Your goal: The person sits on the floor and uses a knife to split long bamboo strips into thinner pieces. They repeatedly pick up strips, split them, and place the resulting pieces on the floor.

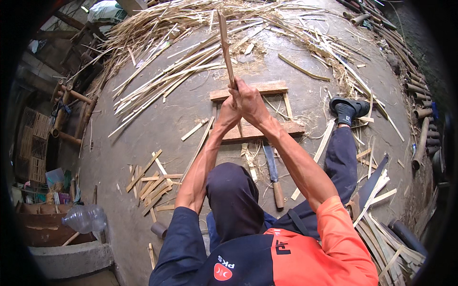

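Note:
A long brown strip of what looks like split bamboo [225, 45] rises away from me, tilted a little left at its far end. My left hand [228, 114] is closed around its lower part. Just above and to the right, my right hand [251, 101] wraps the same strip, the two hands touching. The strip's near tip shows below them, over a low wooden frame [267, 131] with two thick crossbars lying on the floor. Between my legs lies a large knife [270, 164] with a wooden handle. My palms and the gripped section are hidden.
Long pale bamboo strips [157, 86] and shavings [157, 24] spread across the far floor. Short cut pieces [155, 188] lie at left. At right are a saw [374, 178] and a strip bundle [381, 243]. Bamboo poles [420, 143] line the right edge; a plastic bottle [86, 219] lies at left.

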`<move>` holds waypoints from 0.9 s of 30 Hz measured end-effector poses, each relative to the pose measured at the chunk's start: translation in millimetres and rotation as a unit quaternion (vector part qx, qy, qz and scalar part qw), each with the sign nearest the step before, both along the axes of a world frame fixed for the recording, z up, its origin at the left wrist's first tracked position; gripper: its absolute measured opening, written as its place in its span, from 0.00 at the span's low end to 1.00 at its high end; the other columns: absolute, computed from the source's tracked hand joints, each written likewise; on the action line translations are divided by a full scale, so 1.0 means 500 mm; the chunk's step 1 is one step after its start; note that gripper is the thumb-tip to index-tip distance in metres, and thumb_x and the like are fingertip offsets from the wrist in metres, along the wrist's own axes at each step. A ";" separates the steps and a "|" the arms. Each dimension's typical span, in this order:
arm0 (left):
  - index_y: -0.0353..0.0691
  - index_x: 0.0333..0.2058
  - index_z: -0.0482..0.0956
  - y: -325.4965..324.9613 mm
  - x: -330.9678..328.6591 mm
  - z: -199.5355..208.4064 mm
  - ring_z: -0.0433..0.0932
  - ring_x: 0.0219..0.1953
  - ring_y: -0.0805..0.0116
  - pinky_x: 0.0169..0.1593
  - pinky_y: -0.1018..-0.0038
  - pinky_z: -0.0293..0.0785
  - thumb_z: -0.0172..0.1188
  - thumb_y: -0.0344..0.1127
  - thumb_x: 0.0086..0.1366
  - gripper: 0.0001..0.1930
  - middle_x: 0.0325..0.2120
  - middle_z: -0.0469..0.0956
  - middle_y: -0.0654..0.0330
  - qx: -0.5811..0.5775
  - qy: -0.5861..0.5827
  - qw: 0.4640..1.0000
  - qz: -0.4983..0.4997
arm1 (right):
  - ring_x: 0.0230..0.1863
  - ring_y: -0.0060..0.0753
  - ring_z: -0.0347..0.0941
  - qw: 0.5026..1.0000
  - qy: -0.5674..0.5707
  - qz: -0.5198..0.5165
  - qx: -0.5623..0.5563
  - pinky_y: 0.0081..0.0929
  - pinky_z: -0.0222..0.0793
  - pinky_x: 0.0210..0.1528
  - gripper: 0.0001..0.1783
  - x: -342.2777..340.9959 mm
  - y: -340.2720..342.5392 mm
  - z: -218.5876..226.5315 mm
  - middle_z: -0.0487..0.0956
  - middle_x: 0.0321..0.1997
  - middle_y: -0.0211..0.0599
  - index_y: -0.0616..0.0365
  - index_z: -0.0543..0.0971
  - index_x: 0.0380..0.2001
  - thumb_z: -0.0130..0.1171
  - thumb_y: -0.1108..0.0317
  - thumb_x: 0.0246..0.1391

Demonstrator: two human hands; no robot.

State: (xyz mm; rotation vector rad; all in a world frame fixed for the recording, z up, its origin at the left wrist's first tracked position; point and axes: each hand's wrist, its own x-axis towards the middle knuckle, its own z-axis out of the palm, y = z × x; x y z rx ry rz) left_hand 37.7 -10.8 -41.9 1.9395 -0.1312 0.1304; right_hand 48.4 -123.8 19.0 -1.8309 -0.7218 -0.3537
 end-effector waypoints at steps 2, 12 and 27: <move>0.33 0.35 0.74 0.015 -0.002 -0.018 0.74 0.35 0.72 0.38 0.73 0.71 0.60 0.34 0.54 0.12 0.32 0.77 0.59 0.024 0.041 0.998 -0.044 | 0.30 0.48 0.75 1.000 -0.003 0.016 0.000 0.36 0.69 0.29 0.11 0.005 -0.020 0.003 0.75 0.28 0.52 0.65 0.67 0.40 0.49 0.73 0.53; 0.35 0.36 0.75 0.083 -0.017 -0.062 0.75 0.32 0.72 0.37 0.72 0.71 0.62 0.31 0.53 0.12 0.29 0.78 0.60 0.073 0.114 0.988 -0.073 | 0.36 0.49 0.73 0.995 -0.094 0.004 0.030 0.34 0.71 0.36 0.21 -0.009 -0.004 -0.022 0.74 0.36 0.49 0.62 0.66 0.47 0.54 0.73 0.48; 0.35 0.42 0.71 0.103 0.009 -0.167 0.68 0.41 0.72 0.42 0.71 0.69 0.59 0.21 0.51 0.17 0.37 0.72 0.65 -0.054 0.138 0.976 -0.158 | 0.29 0.21 0.72 0.994 0.029 0.084 0.070 0.23 0.69 0.30 0.20 -0.028 -0.011 -0.014 0.76 0.29 0.37 0.60 0.72 0.44 0.58 0.78 0.43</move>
